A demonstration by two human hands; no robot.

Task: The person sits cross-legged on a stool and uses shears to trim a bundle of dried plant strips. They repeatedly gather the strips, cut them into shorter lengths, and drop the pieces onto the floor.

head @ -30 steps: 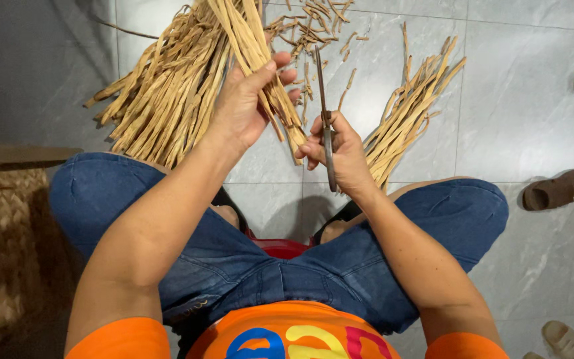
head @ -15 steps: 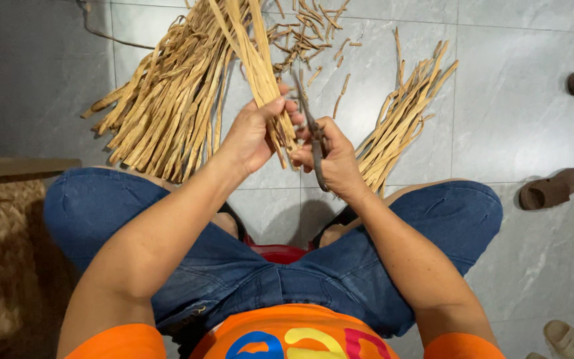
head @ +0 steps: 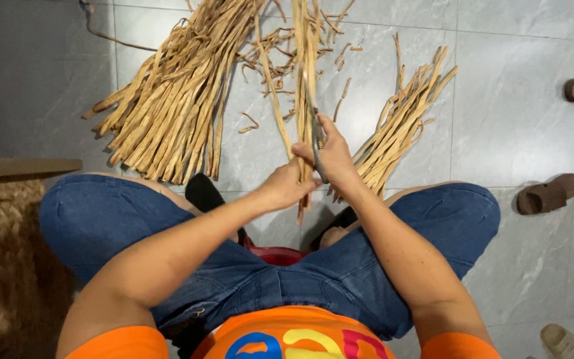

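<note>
My left hand grips the lower end of a bunch of long tan fibre strips that rises away from me. My right hand holds a thin dark knife with its blade laid against those strips, just above the left hand. Both hands are close together above my knees. I sit with legs apart in blue denim shorts.
A large pile of tan strips lies on the grey tiled floor at the left, a smaller bundle at the right. Short scraps are scattered between. A red stool shows under me. Brown sandals lie right; a woven mat lies left.
Both hands have drawn down and toward me along the held strips. The knife has slid lower with the right hand, and more of the strips' length now shows above the hands.
</note>
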